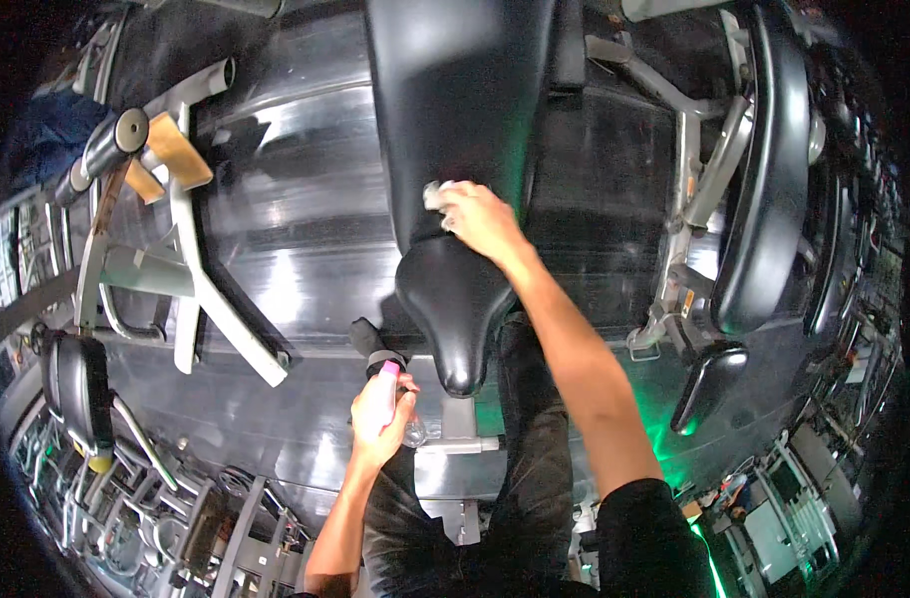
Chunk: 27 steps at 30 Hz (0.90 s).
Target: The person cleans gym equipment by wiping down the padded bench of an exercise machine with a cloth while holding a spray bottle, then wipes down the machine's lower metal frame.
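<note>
Straight ahead lies a black padded bench, its long backrest [462, 112] meeting a tapered seat [455, 306]. My right hand [481, 220] grips a crumpled whitish cloth [436, 198] against the lower end of the backrest, just above the seat. Left of the seat's narrow end, my left hand [380, 418] is closed around a bottle [390, 374] with a pink top. Part of a clear, rounded object [415, 432] shows beside that hand; whether it belongs to the bottle I cannot tell.
A pale metal machine frame [189, 276] with tan pads stands at the left. At the right is another bench [769, 164] with black padding and a metal frame. My legs straddle the near end of the seat over dark flooring. More gym equipment lines both sides.
</note>
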Each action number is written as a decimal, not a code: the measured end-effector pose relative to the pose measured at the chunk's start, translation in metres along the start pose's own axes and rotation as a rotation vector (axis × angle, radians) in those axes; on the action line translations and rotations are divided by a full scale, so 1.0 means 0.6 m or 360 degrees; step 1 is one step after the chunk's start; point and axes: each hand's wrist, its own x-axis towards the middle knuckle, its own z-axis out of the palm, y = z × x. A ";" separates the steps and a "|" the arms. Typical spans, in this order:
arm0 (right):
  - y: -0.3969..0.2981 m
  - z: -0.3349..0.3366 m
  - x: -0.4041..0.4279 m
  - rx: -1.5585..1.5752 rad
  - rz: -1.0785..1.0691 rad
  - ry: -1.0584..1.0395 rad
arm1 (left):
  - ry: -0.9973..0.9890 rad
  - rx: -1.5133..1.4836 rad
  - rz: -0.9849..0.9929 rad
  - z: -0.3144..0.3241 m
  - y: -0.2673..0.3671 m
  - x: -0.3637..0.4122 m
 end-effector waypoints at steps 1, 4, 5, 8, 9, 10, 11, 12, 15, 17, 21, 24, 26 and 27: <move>-0.047 0.022 0.008 -0.0441 -0.0116 -0.0003 | 0.0033 0.0002 -0.0008 -0.011 -0.003 -0.004; -0.056 0.111 0.004 -0.0779 -0.0079 -0.0321 | 0.0066 0.0043 0.0172 -0.014 0.000 0.000; -0.058 0.127 -0.005 -0.0879 -0.0072 -0.0314 | 0.0078 0.0033 0.0170 -0.018 -0.003 -0.002; -0.051 0.128 -0.036 -0.0691 -0.0223 -0.0333 | 0.0168 0.0007 0.0115 -0.033 -0.010 -0.013; -0.055 0.117 -0.058 -0.0583 -0.0453 -0.0204 | 0.0179 0.0001 0.0111 -0.042 -0.014 -0.017; -0.048 0.101 -0.074 -0.0472 -0.0679 -0.0071 | 0.0169 0.0030 0.0127 -0.047 -0.017 -0.020; -0.034 0.083 -0.085 -0.0553 -0.0577 -0.0118 | 0.0158 0.0060 0.0144 -0.050 -0.020 -0.023; -0.024 0.052 -0.101 -0.0500 -0.0427 -0.0021 | 0.0161 0.0052 0.0149 -0.048 -0.021 -0.023; 0.060 -0.010 -0.139 -0.0643 0.0115 0.0055 | 0.0118 -0.0065 0.0087 -0.031 -0.021 -0.023; 0.067 -0.010 -0.138 -0.0365 0.0488 -0.0005 | 0.0128 -0.0165 0.0001 -0.025 -0.022 -0.033; -0.033 0.099 -0.087 -0.0590 -0.0184 0.0243 | 0.0065 -0.0085 0.0040 -0.010 -0.028 -0.042; -0.090 0.200 -0.059 -0.0731 -0.0302 -0.0011 | 0.0034 -0.0166 -0.0014 0.007 -0.036 -0.041; -0.092 0.221 -0.057 -0.0848 -0.0297 -0.0334 | 0.0017 -0.0163 -0.0016 0.012 -0.032 -0.043; -0.109 0.220 -0.057 -0.0970 -0.0307 -0.0467 | 0.0031 -0.0137 -0.0038 -0.002 -0.029 -0.048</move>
